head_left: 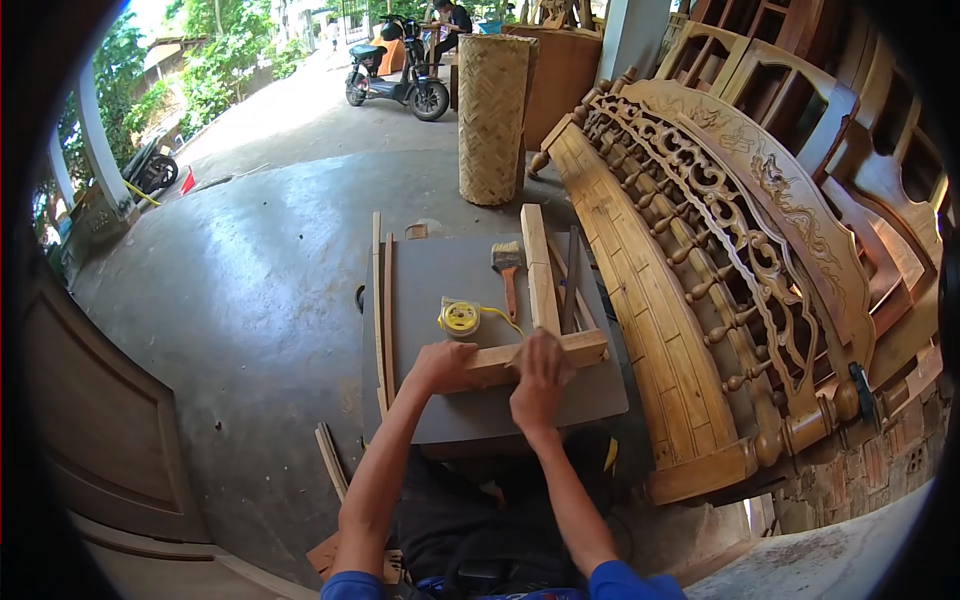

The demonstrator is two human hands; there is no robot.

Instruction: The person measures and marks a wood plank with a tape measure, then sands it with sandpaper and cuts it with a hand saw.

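Note:
My left hand (445, 367) is wrapped round the left end of a wooden block (583, 348) lying crosswise near the front of the grey table (490, 418). My right hand (541, 375) is on the same block, right of its middle; its fingers are smeared by motion, and what they hold is hidden. Behind the block, a long pale wooden beam (538, 262) points away from me. To its left lie a brush (508, 270) with a reddish handle and a clear-and-yellow tape measure (460, 317) with some tape out.
Thin wooden strips (383, 310) lie along the table's left edge. A carved wooden bed frame (640, 310) leans at the right. Beyond the table stand a woven bamboo roll (490, 120) and a scooter (400, 85). A person (455, 20) sits far back.

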